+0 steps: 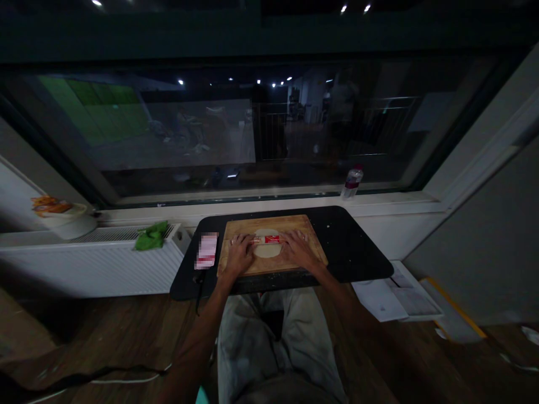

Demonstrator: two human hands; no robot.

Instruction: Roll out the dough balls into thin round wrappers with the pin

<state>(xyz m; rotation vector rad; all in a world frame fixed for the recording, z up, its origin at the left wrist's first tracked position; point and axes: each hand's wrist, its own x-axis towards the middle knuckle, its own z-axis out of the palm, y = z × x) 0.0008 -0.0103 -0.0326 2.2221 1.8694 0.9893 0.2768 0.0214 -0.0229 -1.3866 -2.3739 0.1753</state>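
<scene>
A wooden board [314, 247] lies on a small black table [357, 247]. On the board rests a flat round of pale dough [266, 249]. Across the dough lies a roller with a red label [269, 239]. My left hand [240, 251] presses flat on the roller's left end, fingers stretched out. My right hand [298, 247] presses flat on its right end in the same way. Neither hand wraps round it.
A red and white pack [206, 251] lies on the table left of the board. A water bottle [351, 182] stands on the window sill. Green cloth [150, 235] lies on the radiator, with a bowl [67, 220] further left. Papers [393, 297] lie on the floor at right.
</scene>
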